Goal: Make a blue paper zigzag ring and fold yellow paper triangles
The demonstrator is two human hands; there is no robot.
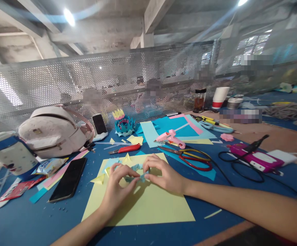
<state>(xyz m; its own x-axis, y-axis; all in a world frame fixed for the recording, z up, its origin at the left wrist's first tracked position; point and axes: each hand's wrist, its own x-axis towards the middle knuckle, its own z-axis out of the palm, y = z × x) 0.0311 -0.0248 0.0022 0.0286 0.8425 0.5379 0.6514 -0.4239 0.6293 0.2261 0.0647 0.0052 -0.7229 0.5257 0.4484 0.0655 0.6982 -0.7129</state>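
Both hands meet over a sheet of yellow paper (148, 208) on the blue table. My left hand (120, 181) pinches the left side of a light-blue folded paper ring (137, 168). On its near right side, my right hand (161, 172) grips the same ring between thumb and fingers. The fingers cover much of the ring. Small yellow folded paper triangles (99, 179) lie left of my left hand, and one more (127, 158) stands behind it. Beyond my hands are a red utility knife (128, 149) and scissors (196, 163) with red and yellow handles.
A pink glue gun (172, 138) rests on blue paper (172, 126) behind the scissors. A finished-looking blue paper lotus (125, 126) stands at the back. Left are a black phone (69, 179) and a pale backpack (53, 131). A purple power strip (256, 158) with black cable lies right.
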